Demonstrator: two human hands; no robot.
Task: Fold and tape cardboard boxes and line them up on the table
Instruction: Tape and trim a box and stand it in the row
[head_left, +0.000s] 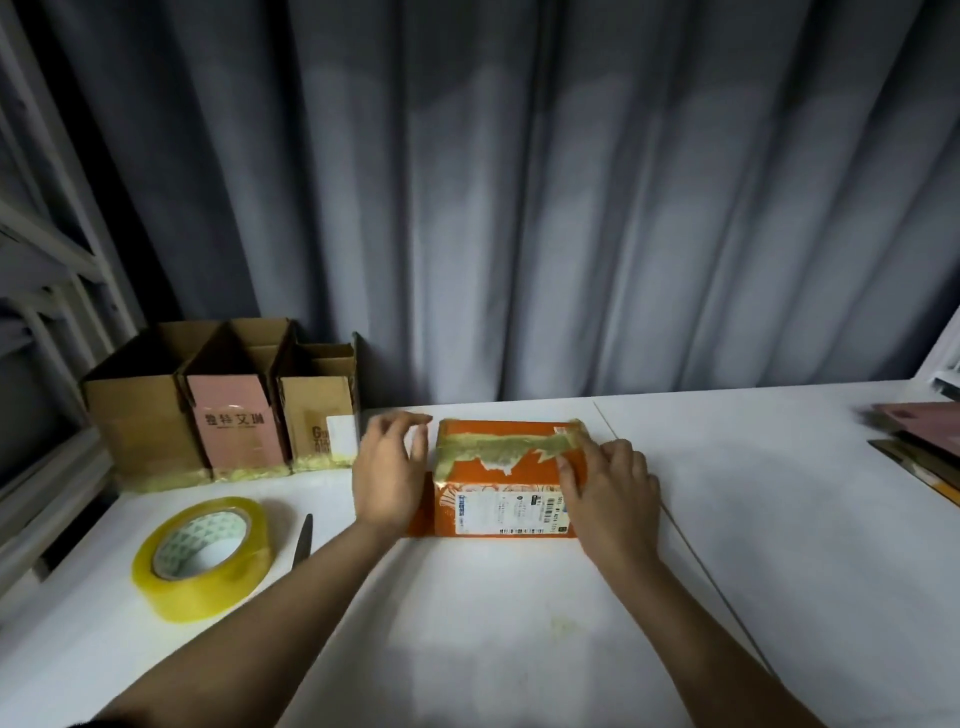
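Note:
An orange cardboard box (498, 467) with yellowish tape across its top and a white shipping label on its front stands on the white table (519, 623). My left hand (387, 467) lies against the box's left side, fingers spread and nearly straight. My right hand (608, 488) rests on the box's right end, fingers pressing on the tape at the top edge. Three taped boxes (223, 405), open at the top, stand in a row at the back left. A roll of yellow tape (202, 556) lies at the front left, with scissors (303, 540) beside it.
Grey curtains hang behind the table. A white metal frame (57, 312) stands at the far left. Flat cardboard pieces (919, 441) are stacked at the table's right edge. A seam (675, 525) runs diagonally across the tabletop.

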